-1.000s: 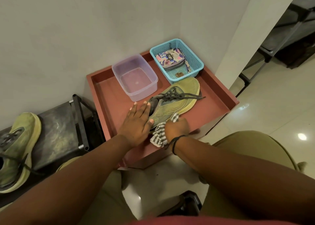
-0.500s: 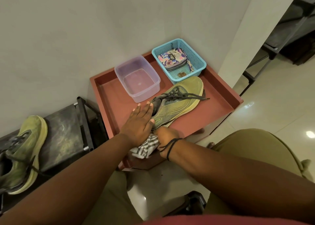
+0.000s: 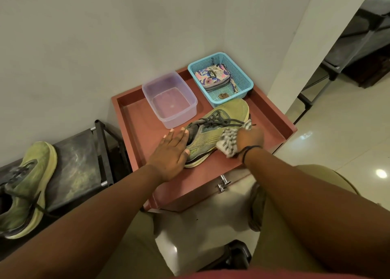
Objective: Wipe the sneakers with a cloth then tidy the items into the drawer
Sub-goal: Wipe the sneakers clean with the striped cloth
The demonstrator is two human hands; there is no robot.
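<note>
right hand closed around striped cloth, pressed on side of green sneaker | left hand flat, fingers spread, on sneaker heel | sneaker lies in red tray, near clear tub and blue basket | second sneaker far left on dark shelf

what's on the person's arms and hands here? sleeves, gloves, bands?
Both forearms are bare, no sleeves or gloves showing. The right hand has a thin dark band looped around its wrist. The left hand wears nothing visible; no rings or watch that I can make out.
</note>
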